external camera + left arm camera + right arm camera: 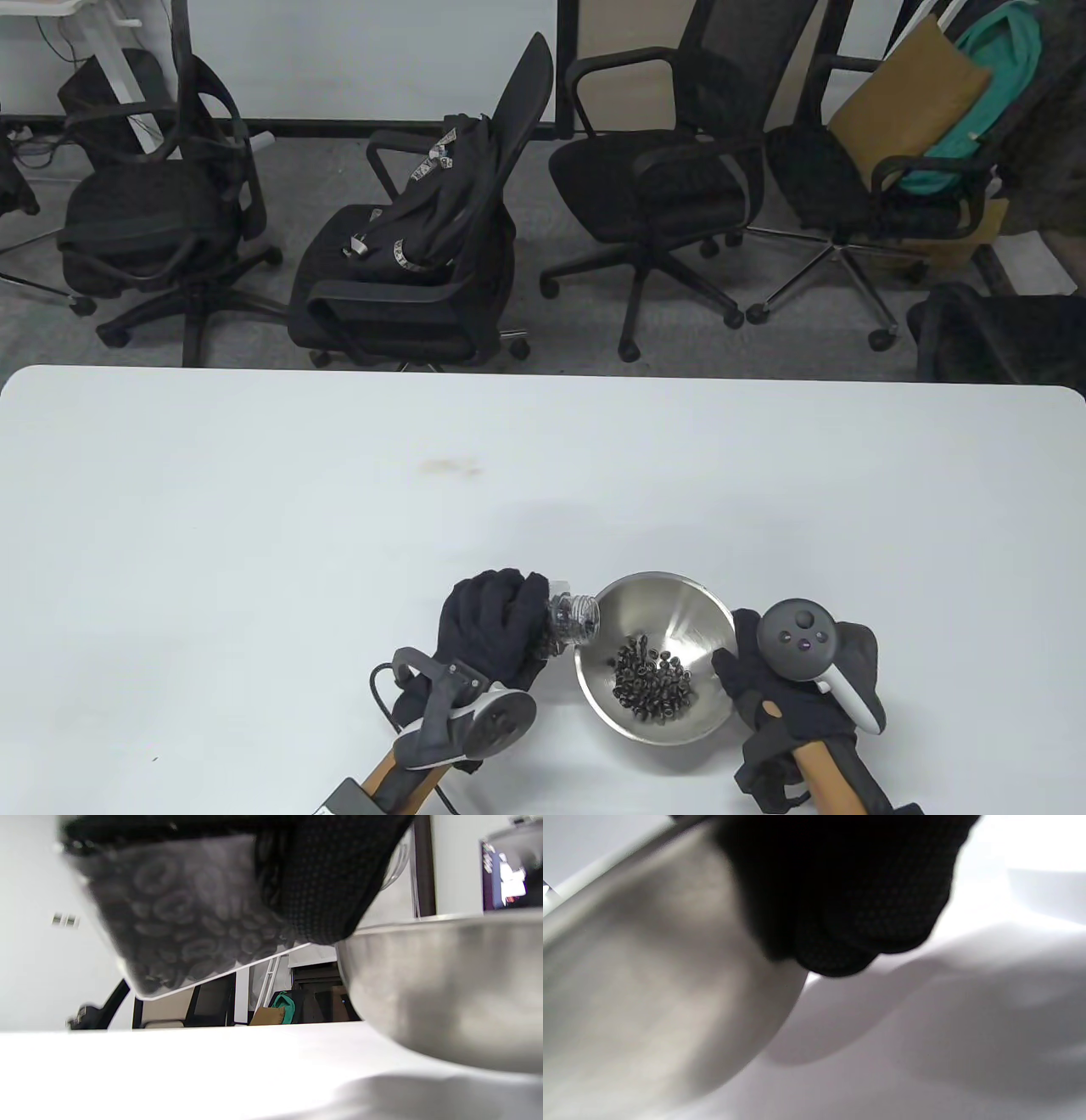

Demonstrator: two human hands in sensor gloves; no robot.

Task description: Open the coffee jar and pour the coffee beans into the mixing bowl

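A steel mixing bowl [679,607] sits near the table's front edge, with a heap of dark coffee beans [653,671] inside. My left hand [496,624] grips a clear lidless coffee jar [573,613], tipped with its open mouth over the bowl's left rim. In the left wrist view the jar [178,921] still holds beans and hangs above the table beside the bowl [445,993]. My right hand [764,688] holds the bowl's right rim; in the right wrist view its gloved fingers [848,891] press on the bowl's outer wall [649,984]. The jar's lid is not in view.
The white table [339,509] stretches far to the left and back of the bowl. Several black office chairs [424,255] stand on the floor beyond the table's far edge.
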